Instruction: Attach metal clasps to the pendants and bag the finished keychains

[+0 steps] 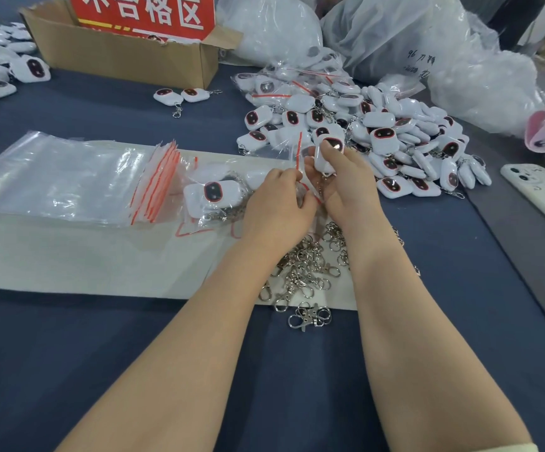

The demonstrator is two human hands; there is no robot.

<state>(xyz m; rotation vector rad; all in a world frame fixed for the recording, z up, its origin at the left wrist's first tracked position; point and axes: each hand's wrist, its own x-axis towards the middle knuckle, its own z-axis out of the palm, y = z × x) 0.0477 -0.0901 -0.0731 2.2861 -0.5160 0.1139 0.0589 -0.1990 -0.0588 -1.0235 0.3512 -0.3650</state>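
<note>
My right grip [343,182] was curled round a white pendant [329,153], with my thumb on its front. The pendant stuck up just past my fingers, and its dark face with the red rim showed at the top. My left grip [277,196] was right beside it, pinching the red-striped mouth of a small bag [298,151]. The bag was clear and crumpled, so I could not tell how far the pendant was inside it. A little chain [322,187] hung down between my two grips, and my hands hid its end.

The loose clasps [303,272] lay in a heap under my wrists, partly on a white sheet [85,262] and partly on the blue bench [297,370]. My arms hid some of them. A big pile of pendants [395,141] lay just behind my right grip. A filled bag [215,194] lay just left of my left grip, next to a stack of empty bags [69,177]. A cardboard box [127,57] stood far back, cut off at the top. A phone [542,194] lay at the right edge, also cut off.
</note>
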